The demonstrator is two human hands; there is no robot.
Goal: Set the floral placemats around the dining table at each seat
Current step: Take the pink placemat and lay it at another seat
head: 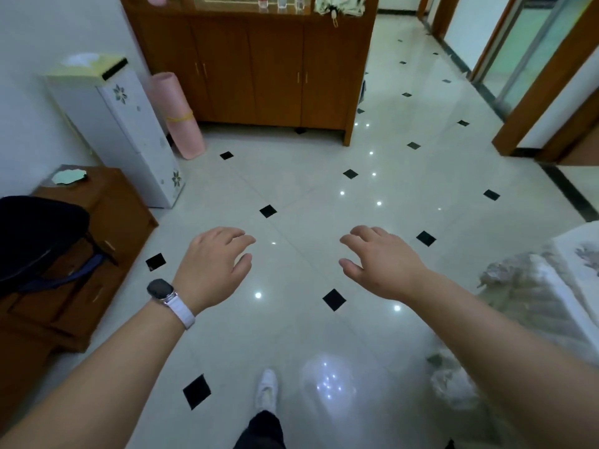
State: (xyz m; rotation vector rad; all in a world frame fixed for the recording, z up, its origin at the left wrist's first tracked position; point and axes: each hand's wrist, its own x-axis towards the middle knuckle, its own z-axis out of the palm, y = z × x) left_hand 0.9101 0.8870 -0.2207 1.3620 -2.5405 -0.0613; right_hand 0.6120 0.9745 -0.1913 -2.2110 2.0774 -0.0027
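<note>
My left hand (215,265) and my right hand (381,260) hover side by side over the glossy tiled floor, fingers loosely curved, palms down, holding nothing. A watch with a white strap is on my left wrist. At the right edge a white cloth with a grey floral print under clear plastic (557,286) drapes over a piece of furniture; whether it is the dining table I cannot tell. No placemat is plainly in view.
A low brown cabinet (107,228) with a dark bag (35,231) stands at the left. Behind it are a white floral appliance (129,124) and a rolled pink mat (180,115). A wooden sideboard (259,69) lines the back wall. A doorway (531,69) opens at right. My white shoe (267,388) steps forward.
</note>
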